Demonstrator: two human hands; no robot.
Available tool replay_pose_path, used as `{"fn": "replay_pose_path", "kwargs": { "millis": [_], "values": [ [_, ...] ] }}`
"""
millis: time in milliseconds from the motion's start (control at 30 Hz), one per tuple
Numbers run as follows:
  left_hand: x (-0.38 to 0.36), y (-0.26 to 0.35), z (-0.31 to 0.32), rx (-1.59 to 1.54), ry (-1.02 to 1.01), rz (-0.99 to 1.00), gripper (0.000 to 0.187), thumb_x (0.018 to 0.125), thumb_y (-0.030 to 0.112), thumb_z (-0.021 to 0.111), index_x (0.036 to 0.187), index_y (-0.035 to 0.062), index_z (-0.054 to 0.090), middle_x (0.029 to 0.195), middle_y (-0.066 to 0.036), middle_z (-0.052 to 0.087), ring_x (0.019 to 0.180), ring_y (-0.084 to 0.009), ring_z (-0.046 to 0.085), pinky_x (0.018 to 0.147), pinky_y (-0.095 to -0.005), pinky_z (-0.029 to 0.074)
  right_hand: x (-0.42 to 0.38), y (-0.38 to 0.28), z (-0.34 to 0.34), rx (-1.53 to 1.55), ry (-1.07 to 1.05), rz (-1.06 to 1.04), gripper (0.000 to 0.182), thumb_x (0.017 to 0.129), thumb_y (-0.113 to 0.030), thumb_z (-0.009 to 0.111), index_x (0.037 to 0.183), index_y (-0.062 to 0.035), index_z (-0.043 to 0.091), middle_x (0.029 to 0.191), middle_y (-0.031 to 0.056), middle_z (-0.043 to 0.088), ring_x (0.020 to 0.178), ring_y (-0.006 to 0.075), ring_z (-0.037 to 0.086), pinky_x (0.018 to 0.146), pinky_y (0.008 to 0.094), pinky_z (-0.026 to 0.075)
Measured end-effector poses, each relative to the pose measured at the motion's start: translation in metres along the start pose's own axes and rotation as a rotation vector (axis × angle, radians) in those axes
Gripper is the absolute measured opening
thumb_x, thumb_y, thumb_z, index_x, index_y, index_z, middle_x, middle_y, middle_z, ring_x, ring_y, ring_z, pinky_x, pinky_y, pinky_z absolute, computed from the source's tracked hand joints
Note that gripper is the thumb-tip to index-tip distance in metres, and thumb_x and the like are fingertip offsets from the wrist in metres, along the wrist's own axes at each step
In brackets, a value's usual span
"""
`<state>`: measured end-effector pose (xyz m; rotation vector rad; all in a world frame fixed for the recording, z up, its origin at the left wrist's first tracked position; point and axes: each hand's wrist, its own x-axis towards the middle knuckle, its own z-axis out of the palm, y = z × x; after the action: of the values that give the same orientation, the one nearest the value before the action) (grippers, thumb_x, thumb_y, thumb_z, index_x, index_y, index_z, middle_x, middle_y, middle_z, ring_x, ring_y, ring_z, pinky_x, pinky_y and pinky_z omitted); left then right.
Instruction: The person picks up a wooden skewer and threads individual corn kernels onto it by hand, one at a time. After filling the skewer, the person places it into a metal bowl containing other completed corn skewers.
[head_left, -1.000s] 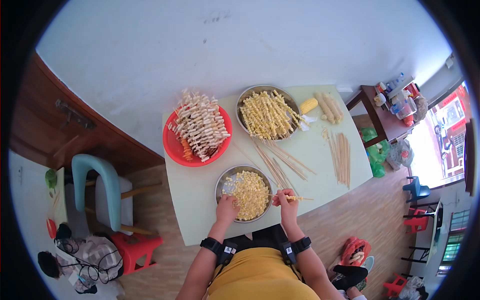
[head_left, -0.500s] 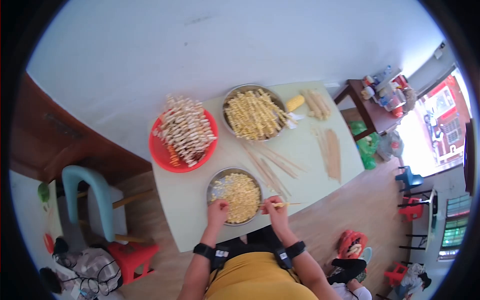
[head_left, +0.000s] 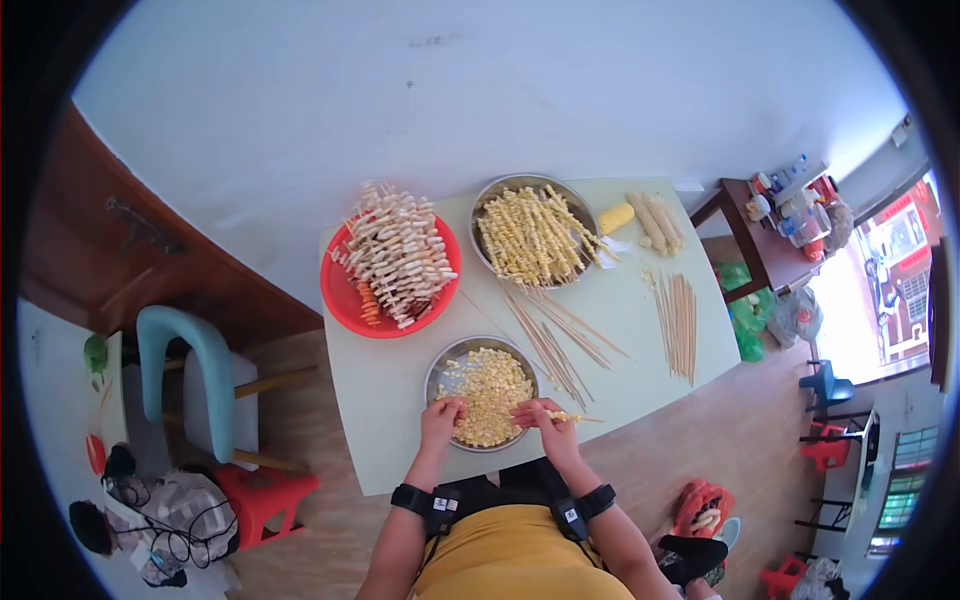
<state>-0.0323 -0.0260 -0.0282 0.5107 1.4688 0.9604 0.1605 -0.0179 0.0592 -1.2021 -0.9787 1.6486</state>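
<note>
A steel bowl (head_left: 430,384) of loose corn kernels (head_left: 492,392) stands at the table's near edge. My left hand (head_left: 441,420) is over the bowl's left rim, thumb and fingers pinched together; whatever is between them is too small to make out. At the right rim, my right hand (head_left: 549,424) holds a bamboo skewer (head_left: 592,420) with corn kernels threaded on it, and its fingertips reach in over the kernels. The skewer's bare end points right. Several bare skewers (head_left: 545,335) lie loosely beyond the bowl.
A red basin (head_left: 342,318) of loaded skewers stands at back left. Beside it, a steel basin (head_left: 488,258) holds corn skewers. A corn cob (head_left: 615,218), pale bundled sticks (head_left: 656,224) and more bare skewers (head_left: 677,328) lie on the right. A blue chair (head_left: 205,400) is left of the table.
My right hand has moved left with the skewer, its fingertips now over the bowl. My left hand stays pinched at the left rim. The whole view has shifted slightly.
</note>
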Motion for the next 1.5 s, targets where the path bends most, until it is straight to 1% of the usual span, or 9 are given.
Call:
{"fn": "replay_pose_path", "kwargs": {
  "millis": [100,533,967,1100,1167,1400,1433,1467,1500],
  "values": [
    [-0.001,-0.003,0.001,-0.201,-0.01,-0.05,0.018,0.081,0.012,0.051,0.094,0.0012,0.058,0.078,-0.003,0.06,0.064,-0.0069,0.053,0.055,-0.0168,0.04,-0.002,0.001,0.003,-0.033,0.001,-0.026,0.019,0.087,-0.015,0.042,0.088,0.0017,0.05,0.084,0.0116,0.059,0.076,0.0151,0.058,0.067,0.0239,0.045],
    [-0.004,0.006,-0.003,-0.378,-0.07,-0.114,0.023,0.077,0.004,0.055,0.1,0.0,0.055,0.082,-0.008,0.06,0.066,-0.0082,0.053,0.06,-0.0162,0.042,-0.004,0.002,0.007,-0.023,0.025,-0.058,0.019,0.088,-0.015,0.041,0.086,0.0012,0.049,0.082,0.0115,0.059,0.074,0.0151,0.058,0.065,0.0238,0.045],
    [-0.004,0.003,0.002,-0.241,-0.022,-0.044,0.025,0.073,0.001,0.058,0.097,0.0004,0.058,0.08,-0.004,0.058,0.068,-0.0075,0.053,0.062,-0.0168,0.041,-0.002,-0.003,0.011,-0.103,0.006,-0.08,0.018,0.087,-0.012,0.042,0.084,0.0025,0.052,0.079,0.0099,0.059,0.072,0.0139,0.058,0.065,0.0245,0.046],
    [0.004,-0.016,0.002,-0.093,0.025,0.07,0.024,0.069,0.001,0.061,0.093,0.0012,0.06,0.078,-0.003,0.058,0.07,-0.0089,0.053,0.065,-0.0181,0.042,-0.002,0.001,0.011,-0.304,0.003,-0.125,0.019,0.086,-0.012,0.043,0.081,0.0024,0.053,0.075,0.0081,0.059,0.07,0.0126,0.058,0.064,0.024,0.046],
    [0.003,-0.014,0.003,-0.113,0.004,0.06,0.023,0.069,0.001,0.062,0.092,0.0013,0.06,0.079,-0.003,0.058,0.07,-0.009,0.053,0.066,-0.0185,0.042,-0.001,-0.004,0.013,-0.321,-0.003,-0.154,0.018,0.083,-0.012,0.048,0.079,0.003,0.055,0.071,0.0074,0.059,0.068,0.0119,0.058,0.062,0.0238,0.046],
    [0.002,-0.013,0.005,-0.007,0.107,0.105,0.021,0.069,0.001,0.061,0.09,0.0013,0.061,0.077,-0.004,0.059,0.071,-0.0087,0.053,0.066,-0.0193,0.042,-0.002,-0.01,0.024,-0.559,-0.04,-0.265,0.016,0.083,-0.009,0.048,0.077,0.0028,0.058,0.07,0.0081,0.059,0.068,0.0129,0.057,0.062,0.0244,0.045],
    [0.005,-0.018,0.01,-0.02,0.062,0.108,0.021,0.069,0.001,0.061,0.09,0.0013,0.061,0.077,-0.004,0.059,0.071,-0.0087,0.053,0.066,-0.0193,0.042,-0.003,-0.015,0.018,-0.615,-0.018,-0.285,0.016,0.082,-0.009,0.048,0.076,0.0026,0.058,0.07,0.008,0.059,0.068,0.0131,0.056,0.062,0.0247,0.044],
    [0.008,-0.025,0.005,0.013,0.049,0.105,0.021,0.068,0.001,0.062,0.09,0.0011,0.061,0.077,-0.004,0.059,0.07,-0.0086,0.053,0.065,-0.0193,0.043,-0.005,-0.017,0.016,-0.558,-0.025,-0.204,0.015,0.082,-0.009,0.048,0.077,0.0028,0.057,0.07,0.0077,0.059,0.067,0.0137,0.056,0.062,0.0255,0.044],
    [0.01,-0.021,0.006,0.053,0.056,0.11,0.021,0.068,0.001,0.062,0.089,0.001,0.061,0.077,-0.004,0.059,0.069,-0.0086,0.053,0.064,-0.0193,0.043,-0.004,-0.016,0.015,-0.455,-0.038,-0.261,0.014,0.082,-0.008,0.049,0.078,0.0029,0.057,0.071,0.0082,0.059,0.067,0.014,0.056,0.062,0.0251,0.045]
  ]
}}
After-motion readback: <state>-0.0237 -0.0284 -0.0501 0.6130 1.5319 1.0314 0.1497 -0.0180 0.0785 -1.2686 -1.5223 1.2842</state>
